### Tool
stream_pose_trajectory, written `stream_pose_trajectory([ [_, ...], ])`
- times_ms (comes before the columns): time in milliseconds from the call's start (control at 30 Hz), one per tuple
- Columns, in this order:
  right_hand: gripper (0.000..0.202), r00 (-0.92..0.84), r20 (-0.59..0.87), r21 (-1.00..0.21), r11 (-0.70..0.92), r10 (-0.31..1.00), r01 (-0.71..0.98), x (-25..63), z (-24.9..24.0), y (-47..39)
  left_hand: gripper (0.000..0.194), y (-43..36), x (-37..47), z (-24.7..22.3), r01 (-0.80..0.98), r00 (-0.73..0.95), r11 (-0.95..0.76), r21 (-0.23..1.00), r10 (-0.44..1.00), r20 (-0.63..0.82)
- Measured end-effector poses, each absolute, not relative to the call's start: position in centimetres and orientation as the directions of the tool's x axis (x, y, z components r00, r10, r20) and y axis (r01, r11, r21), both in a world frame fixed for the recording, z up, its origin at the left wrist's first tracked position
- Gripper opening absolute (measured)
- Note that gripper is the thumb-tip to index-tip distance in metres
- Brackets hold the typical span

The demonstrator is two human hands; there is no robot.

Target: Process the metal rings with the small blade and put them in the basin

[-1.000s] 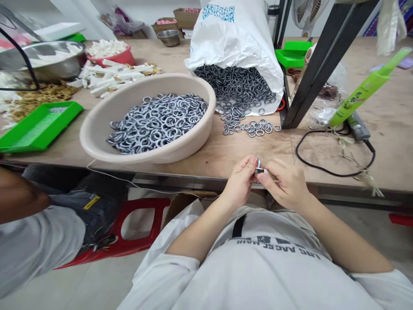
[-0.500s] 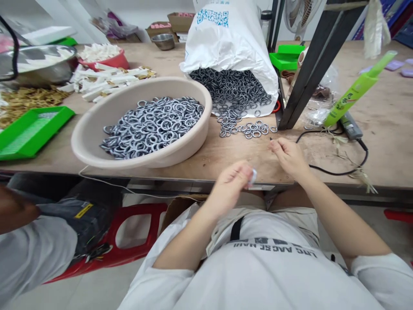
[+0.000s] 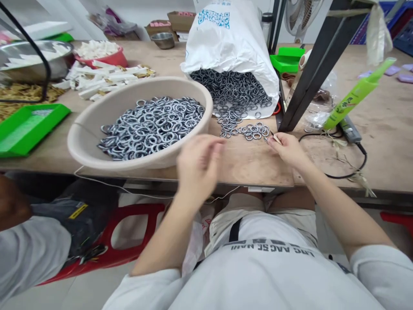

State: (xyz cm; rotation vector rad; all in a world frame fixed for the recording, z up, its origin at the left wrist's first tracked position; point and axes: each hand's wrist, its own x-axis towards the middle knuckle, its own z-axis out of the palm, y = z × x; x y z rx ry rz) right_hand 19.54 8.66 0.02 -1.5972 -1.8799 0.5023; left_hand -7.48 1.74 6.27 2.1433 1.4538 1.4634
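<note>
My left hand, blurred by motion, is beside the front right rim of a beige basin. Its fingers are curled, and I cannot make out anything in them. A heap of grey rings fills the middle of the basin. My right hand is closed on a thin, pointed tool with a dark tip, just above the tabletop. Close to its fingertips lie several loose rings, spilled from a white sack whose open mouth faces me.
A dark metal post rises right of the sack. Beyond it are a lime-green tube and a black cable. At left stand a green tray and white strips. A co-worker's sleeve shows lower left.
My left hand has moved left from the table's front edge to the basin; the small pale thing at its fingertips no longer shows. My right hand has barely moved, and its pointed tool shows more clearly.
</note>
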Motion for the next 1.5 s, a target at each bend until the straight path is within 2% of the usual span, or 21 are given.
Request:
stream_pose_trajectory([
  [67, 0.034, -0.121, 0.174, -0.897, 0.208, 0.977, 0.39, 18.0, 0.4, 5.7, 0.029, 1.3, -3.9, 3.9, 0.39, 0.108, -0.445, 0.806, 0.892, 0.439],
  [100, 0.033, -0.139, 0.171, -0.946, 0.202, 0.975, 0.252, 17.1, 0.5, 4.1, 0.032, 1.2, -2.5, 2.8, 0.272, 0.138, -0.371, 0.888, 0.928, 0.345],
  [167, 0.028, -0.146, 0.174, -0.976, 0.191, 0.974, 0.109, 15.6, 0.5, 1.5, 0.039, 1.0, -0.6, 1.3, 0.075, 0.174, -0.225, 0.971, 0.962, 0.21],
  [233, 0.024, -0.113, 0.192, -0.975, 0.203, 0.975, 0.089, 14.7, 0.3, -0.3, 0.041, 0.8, 0.2, 0.6, -0.043, 0.164, -0.147, 0.988, 0.975, 0.152],
  [367, 0.022, -0.051, 0.22, -0.973, 0.223, 0.974, 0.063, 14.1, 0.3, -1.0, 0.044, 0.2, 0.2, 0.6, -0.168, 0.156, -0.068, 0.983, 0.983, 0.095],
  [467, 0.03, -0.168, 0.199, -0.98, 0.201, 0.965, -0.003, 14.2, 1.1, -0.3, 0.047, -0.1, 0.1, 0.6, -0.29, 0.232, 0.042, 0.956, 0.972, 0.028],
  [533, 0.024, -0.24, 0.186, -0.98, 0.198, 0.953, 0.025, 14.5, 1.8, 0.1, 0.049, -0.2, 0.1, 0.5, -0.359, 0.274, 0.113, 0.927, 0.962, -0.011],
  [600, 0.021, -0.223, 0.241, -0.953, 0.274, 0.945, 0.129, 14.8, 2.3, 0.2, 0.049, -0.2, 0.1, 0.5, -0.409, 0.296, 0.167, 0.897, 0.954, -0.043],
  [700, 0.019, -0.277, 0.408, -0.784, 0.489, 0.87, 0.383, 15.3, 2.7, -0.3, 0.049, -0.3, 0.1, 0.8, -0.457, 0.297, 0.206, 0.865, 0.952, -0.07],
  [767, 0.025, -0.365, 0.452, -0.64, 0.581, 0.814, 0.503, 15.5, 2.9, -0.7, 0.048, -0.4, 0.2, 1.2, -0.489, 0.271, 0.215, 0.846, 0.959, -0.087],
  [833, 0.029, -0.403, 0.452, -0.558, 0.605, 0.796, 0.569, 15.4, 3.0, -1.2, 0.047, -0.5, 0.3, 1.6, -0.509, 0.241, 0.219, 0.832, 0.965, -0.107],
  [933, 0.031, -0.414, 0.453, -0.512, 0.61, 0.79, 0.604, 15.1, 3.2, -1.7, 0.047, -0.7, 0.4, 1.8, -0.509, 0.231, 0.228, 0.83, 0.965, -0.124],
  [1033, 0.035, -0.432, 0.434, -0.536, 0.612, 0.79, 0.581, 15.2, 3.2, -1.7, 0.047, -1.0, 0.3, 1.7, -0.5, 0.25, 0.228, 0.836, 0.962, -0.112],
  [1100, 0.037, -0.412, 0.378, -0.634, 0.556, 0.829, 0.537, 15.8, 2.7, -0.7, 0.047, -1.3, 0.1, 1.4, -0.482, 0.303, 0.211, 0.85, 0.951, -0.063],
  [1200, 0.046, -0.203, 0.313, -0.784, 0.373, 0.928, 0.497, 17.2, 1.5, 2.7, 0.049, -1.6, -0.4, 1.2, -0.434, 0.409, 0.176, 0.883, 0.912, 0.02],
  [1267, 0.049, -0.102, 0.279, -0.774, 0.287, 0.955, 0.565, 18.0, 0.9, 5.8, 0.048, -1.6, -0.9, 1.1, -0.413, 0.41, 0.167, 0.895, 0.912, 0.019],
  [1333, 0.042, -0.068, 0.264, -0.661, 0.232, 0.962, 0.713, 18.0, 0.7, 8.9, 0.043, -1.3, -1.4, 0.9, -0.397, 0.37, 0.17, 0.902, 0.929, -0.013],
  [1400, 0.04, -0.111, 0.281, -0.492, 0.242, 0.953, 0.836, 17.2, 0.7, 11.5, 0.038, -0.9, -1.9, 0.8, -0.374, 0.342, 0.179, 0.91, 0.939, -0.044],
  [1500, 0.04, -0.183, 0.27, -0.281, 0.259, 0.945, 0.924, 15.5, 0.9, 14.3, 0.038, -0.2, -2.8, 0.5, -0.376, 0.289, 0.188, 0.907, 0.954, -0.078],
])
